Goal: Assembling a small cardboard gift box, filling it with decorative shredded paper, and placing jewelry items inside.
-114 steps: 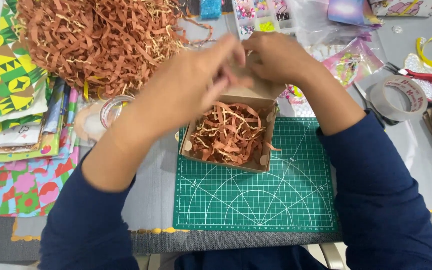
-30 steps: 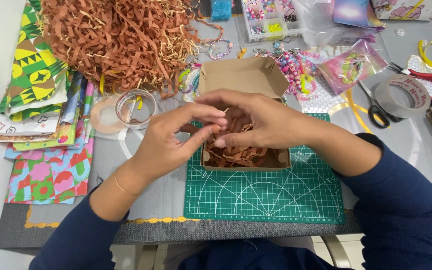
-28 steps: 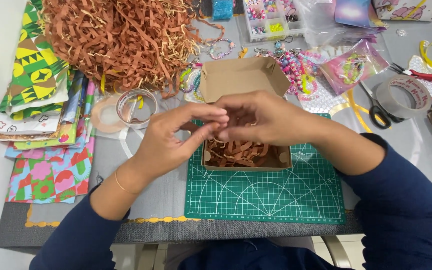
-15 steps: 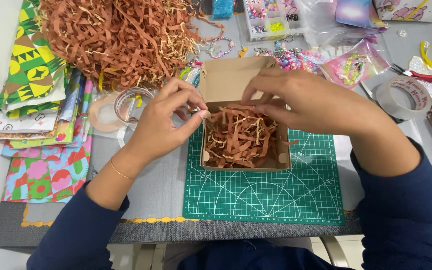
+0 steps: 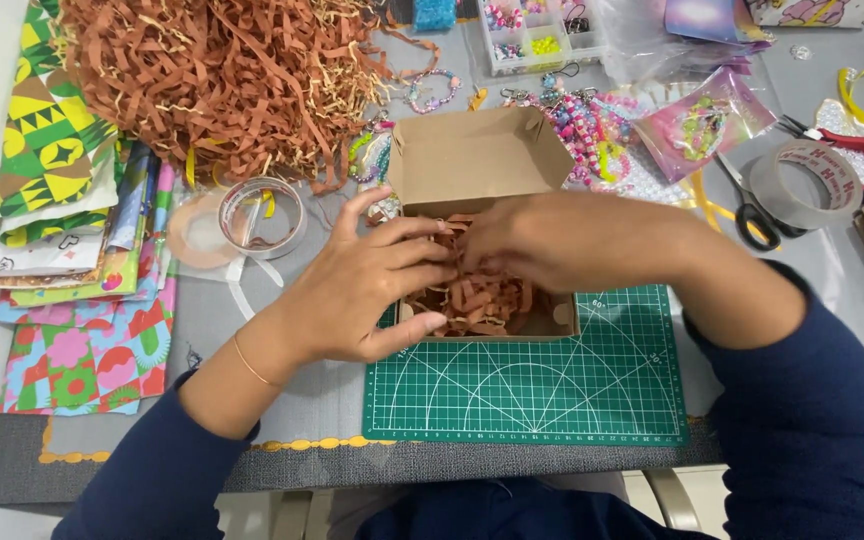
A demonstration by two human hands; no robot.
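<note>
Head view, looking down on a grey bench [image 5: 292, 400]. Small brown cardboard box [image 5: 482, 160] sits at centre frame, its lid flap open toward the top, its near edge on a green cutting mat [image 5: 522, 385]. Box holds brown shredded paper [image 5: 482, 295].

Left hand [image 5: 372, 285] at the box's left side: fingers spread and reaching over the rim onto the shreds, thumb along the near left corner. Grip wide, closed on nothing that shows. Thin bangle on that wrist.

Right hand [image 5: 552, 240] comes in from the right, lying over the box opening with fingertips down among the shreds. Cannot tell whether its grip is pinched on anything; the fingertips are hidden.

Around it:
- Large heap of loose brown shreds [image 5: 222, 80], upper left.
- Stack of patterned paper sheets [image 5: 62, 250] along the left edge.
- Clear tape roll [image 5: 262, 215] just left of the left hand.
- Bead bracelets [image 5: 582, 125] beside the lid, upper centre.
- Scissors [image 5: 747, 205] and a wide tape roll [image 5: 807, 185], upper right, touching.
</note>
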